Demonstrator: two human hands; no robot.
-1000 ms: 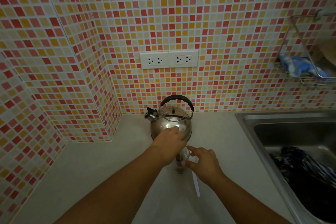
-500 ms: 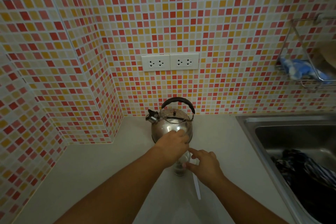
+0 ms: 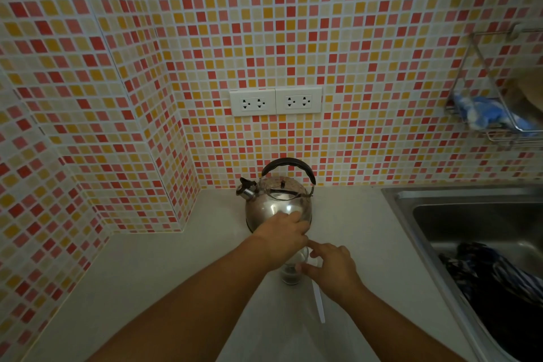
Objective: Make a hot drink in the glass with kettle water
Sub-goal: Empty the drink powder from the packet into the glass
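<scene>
A steel kettle (image 3: pixel 276 206) with a black arched handle stands on the pale counter against the tiled wall, spout to the left. Just in front of it is a small clear glass (image 3: pixel 289 275) with something dark at its bottom. My left hand (image 3: pixel 282 239) hovers over the glass rim with its fingers bunched and pointing toward the kettle; what is in them is hidden. My right hand (image 3: pixel 332 270) touches the glass from the right, thumb and forefinger at its rim.
A thin white strip (image 3: pixel 318 301) lies on the counter below my right hand. The steel sink (image 3: pixel 411 200) at right holds dark striped cloth (image 3: pixel 499 288). A wire rack (image 3: pixel 493 114) with a blue cloth hangs above it. Two wall sockets (image 3: pixel 274 101) sit above the kettle.
Both hands stay at the glass with only slight shifts; the view has tilted a little, so the scene sits lower in the frame.
</scene>
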